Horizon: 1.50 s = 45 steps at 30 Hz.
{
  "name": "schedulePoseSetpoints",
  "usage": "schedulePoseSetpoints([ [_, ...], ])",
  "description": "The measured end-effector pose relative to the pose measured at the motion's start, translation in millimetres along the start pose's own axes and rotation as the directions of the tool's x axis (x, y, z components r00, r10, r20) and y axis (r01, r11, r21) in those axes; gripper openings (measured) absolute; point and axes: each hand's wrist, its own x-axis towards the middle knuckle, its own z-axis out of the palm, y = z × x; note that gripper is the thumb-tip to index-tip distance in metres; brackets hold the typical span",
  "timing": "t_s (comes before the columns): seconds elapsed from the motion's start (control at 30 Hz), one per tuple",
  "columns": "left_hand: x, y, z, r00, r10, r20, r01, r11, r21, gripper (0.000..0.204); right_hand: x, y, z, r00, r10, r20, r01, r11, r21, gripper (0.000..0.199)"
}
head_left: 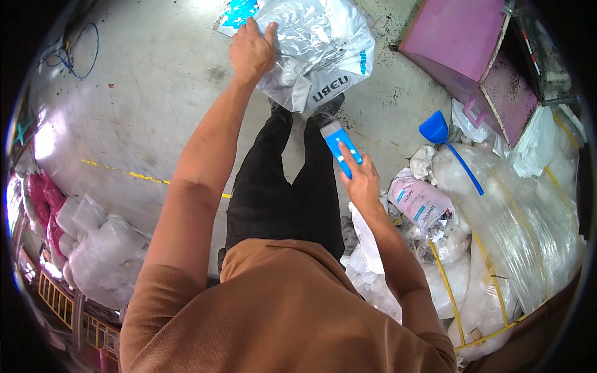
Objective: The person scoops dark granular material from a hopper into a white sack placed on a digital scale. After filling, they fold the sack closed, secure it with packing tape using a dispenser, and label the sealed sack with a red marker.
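Observation:
A crumpled white and silvery plastic sack (317, 46) with dark and blue printing lies at the top, in front of my shoes. My left hand (252, 53) rests on its left edge, fingers apart, beside a bright blue patch (239, 12). Lower and to the right, my right hand (362, 180) is closed around a flat blue-handled tool (339, 146). The tool has a pale grey end pointing up toward the sack's lower edge, with a small gap between them. Its tip is blurred, so I cannot tell whether it is bristles or a blade.
A blue long-handled scoop (435, 128) lies on the right, by a purple metal bin (457, 37). Heaped clear plastic film (510, 211) and a pink-white sack (420, 199) lie below it. Wrapped bundles (106, 258) stand at left; dark crumbs dot the concrete floor (143, 112).

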Motion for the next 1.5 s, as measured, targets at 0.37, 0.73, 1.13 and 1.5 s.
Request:
schedulePoseSetpoints([
  [0.37,3.4,-3.7,8.2,0.997,0.079,-0.020,-0.078,0.996,0.045,0.071,95.3,48.0,99.6,0.970,0.194,0.150,-0.176,0.976,-0.126,0.061],
  [0.73,-29.3,22.0,-12.7,0.903,0.282,-0.324,-0.279,0.959,0.055,0.066,-62.1,279.7,148.0,0.661,0.737,0.141,-0.651,0.470,0.596,0.065],
  [1.13,-169.3,36.3,102.5,0.624,0.107,0.774,0.119,0.966,-0.229,0.089,-106.5,233.4,161.3,0.696,0.669,0.262,-0.553,0.266,0.790,0.068],
  [1.5,-108.0,163.4,152.5,0.605,0.178,0.776,0.013,0.972,-0.233,0.118,-103.8,247.3,132.5,0.732,0.663,0.160,-0.411,0.241,0.879,0.060],
])
